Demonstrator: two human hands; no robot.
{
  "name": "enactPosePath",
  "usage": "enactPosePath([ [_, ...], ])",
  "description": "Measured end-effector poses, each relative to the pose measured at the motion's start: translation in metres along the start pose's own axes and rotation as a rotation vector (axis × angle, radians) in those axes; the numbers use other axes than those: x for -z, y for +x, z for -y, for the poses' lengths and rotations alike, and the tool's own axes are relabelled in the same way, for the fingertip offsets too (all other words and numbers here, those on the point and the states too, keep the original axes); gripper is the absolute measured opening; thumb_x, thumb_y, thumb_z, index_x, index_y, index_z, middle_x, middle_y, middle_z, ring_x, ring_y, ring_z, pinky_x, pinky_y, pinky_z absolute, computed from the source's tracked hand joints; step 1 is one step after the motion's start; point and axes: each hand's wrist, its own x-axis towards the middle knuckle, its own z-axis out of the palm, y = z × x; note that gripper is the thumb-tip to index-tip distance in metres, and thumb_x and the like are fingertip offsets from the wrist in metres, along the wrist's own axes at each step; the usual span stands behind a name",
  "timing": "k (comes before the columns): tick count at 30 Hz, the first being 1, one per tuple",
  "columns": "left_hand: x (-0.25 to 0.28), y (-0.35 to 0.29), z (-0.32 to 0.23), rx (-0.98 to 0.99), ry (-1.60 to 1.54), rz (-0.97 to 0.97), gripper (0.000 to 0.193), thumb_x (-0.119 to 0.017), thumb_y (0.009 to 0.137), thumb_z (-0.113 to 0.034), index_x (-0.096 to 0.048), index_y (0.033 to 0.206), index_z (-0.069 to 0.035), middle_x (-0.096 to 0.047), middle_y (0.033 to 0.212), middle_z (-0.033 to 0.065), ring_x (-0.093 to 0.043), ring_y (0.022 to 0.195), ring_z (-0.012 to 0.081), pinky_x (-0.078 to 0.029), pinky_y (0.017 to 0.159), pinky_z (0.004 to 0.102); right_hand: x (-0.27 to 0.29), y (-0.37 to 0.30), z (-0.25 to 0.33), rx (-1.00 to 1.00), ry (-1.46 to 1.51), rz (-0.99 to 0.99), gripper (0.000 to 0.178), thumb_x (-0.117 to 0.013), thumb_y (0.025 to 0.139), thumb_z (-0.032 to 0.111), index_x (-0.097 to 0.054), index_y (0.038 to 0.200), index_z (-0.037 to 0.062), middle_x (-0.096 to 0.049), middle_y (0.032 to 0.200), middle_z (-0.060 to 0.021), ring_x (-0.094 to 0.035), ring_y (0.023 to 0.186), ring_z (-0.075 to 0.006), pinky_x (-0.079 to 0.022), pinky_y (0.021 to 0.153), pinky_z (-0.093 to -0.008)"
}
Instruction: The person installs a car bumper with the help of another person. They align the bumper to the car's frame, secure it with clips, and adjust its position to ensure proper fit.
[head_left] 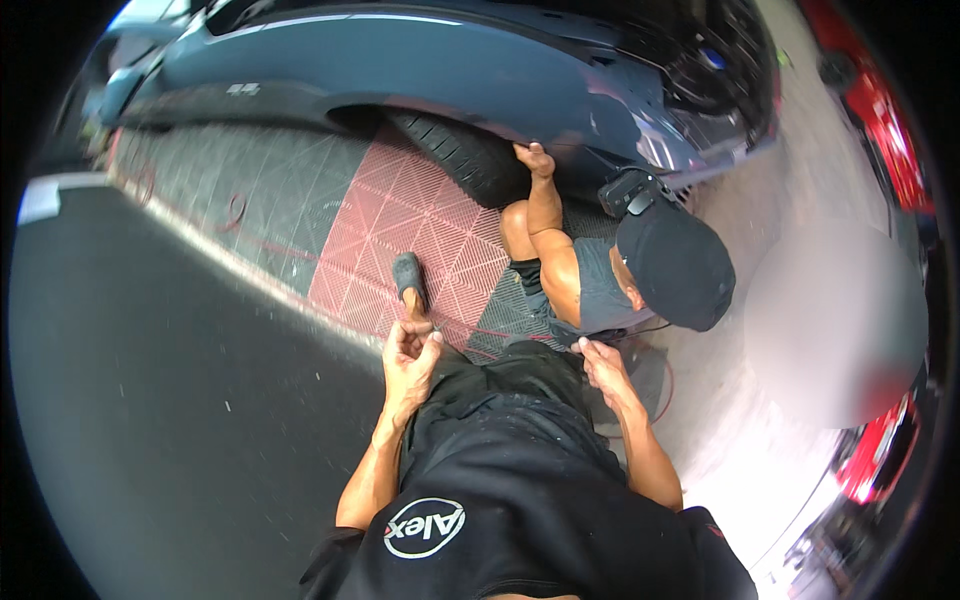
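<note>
My left hand [408,362] is held out in front of my dark trousers, fingers curled and thumb near the index fingertip. A tiny dark thing may sit at those fingertips; it is too small to name. To the right, my right hand [604,366] has its thumb and fingers pinched together beside the crouching co-worker's back. What it pinches, if anything, I cannot make out. The co-worker, in a black cap [678,262] and grey top, crouches at the car tire [455,150]. That person's raised hand [537,158] touches the lower edge of the blue car's fender [500,75].
Red and grey floor tiles [410,215] lie under the blue car, bordered by a dark floor [180,400] at left. A thin red hose [237,212] runs over the tiles. At the right are pale concrete [720,400] and a red vehicle [885,120].
</note>
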Motion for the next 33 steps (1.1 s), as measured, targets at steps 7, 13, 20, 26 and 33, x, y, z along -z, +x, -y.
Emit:
enactPosePath([
  [7, 0.048, 0.197, 0.008, 0.066, -0.004, 0.32, 0.014, -0.073, 0.103, -0.001, -0.06, 0.108, -0.005, -0.058, 0.082, -0.0065, -0.053, 0.072, 0.003, -0.048, 0.067, 0.0226, -0.144, 0.024, -0.04, -0.119, 0.475, -0.323, 0.039, -0.07, 0.108, 0.046, -0.077, 0.114, 0.0073, -0.04, 0.065, 0.0116, -0.03, 0.051, 0.0001, -0.021, 0.045, -0.0233],
  [13, 0.056, 0.287, 0.057, 0.174, 0.009, 0.433, 0.017, -0.07, 0.103, 0.0, -0.06, 0.116, 0.0, -0.068, 0.096, 0.0043, -0.063, 0.079, 0.0096, -0.055, 0.075, 0.0271, -0.229, 0.128, 0.005, 0.095, 0.136, -0.485, 0.044, -0.073, 0.106, 0.039, -0.076, 0.123, -0.0018, -0.075, 0.096, -0.0079, -0.068, 0.089, -0.0191, -0.055, 0.088, -0.0349],
  [20, -0.031, 0.384, 0.18, 0.032, -0.126, 0.478, 0.015, -0.073, 0.103, -0.001, -0.062, 0.113, -0.002, -0.066, 0.093, 0.002, -0.063, 0.081, 0.0079, -0.056, 0.074, 0.0264, -0.229, 0.31, 0.091, 0.285, -0.118, -0.569, 0.039, -0.07, 0.108, 0.034, -0.074, 0.124, -0.0016, -0.077, 0.1, -0.0121, -0.07, 0.084, -0.0177, -0.055, 0.08, -0.0344],
  [26, -0.157, 0.459, 0.296, -0.136, -0.318, 0.591, 0.019, -0.071, 0.102, 0.005, -0.061, 0.117, 0.001, -0.068, 0.098, 0.0033, -0.063, 0.085, 0.0049, -0.054, 0.074, 0.021, -0.176, 0.457, 0.076, 0.54, 0.096, -0.843, 0.027, -0.07, 0.108, 0.026, -0.075, 0.118, 0.0008, -0.077, 0.09, -0.0133, -0.072, 0.083, -0.0187, -0.055, 0.073, -0.0346],
  [33, -0.248, 0.498, 0.384, -0.204, -0.485, 0.66, 0.02, -0.07, 0.104, -0.001, -0.058, 0.119, 0.001, -0.06, 0.09, -0.0019, -0.054, 0.076, 0.002, -0.046, 0.065, 0.0201, -0.124, 0.492, 0.082, 0.901, -0.213, -1.324, 0.016, -0.077, 0.104, 0.019, -0.079, 0.108, 0.0038, -0.046, 0.067, 0.0059, -0.042, 0.064, -0.0049, -0.038, 0.058, -0.0257],
])
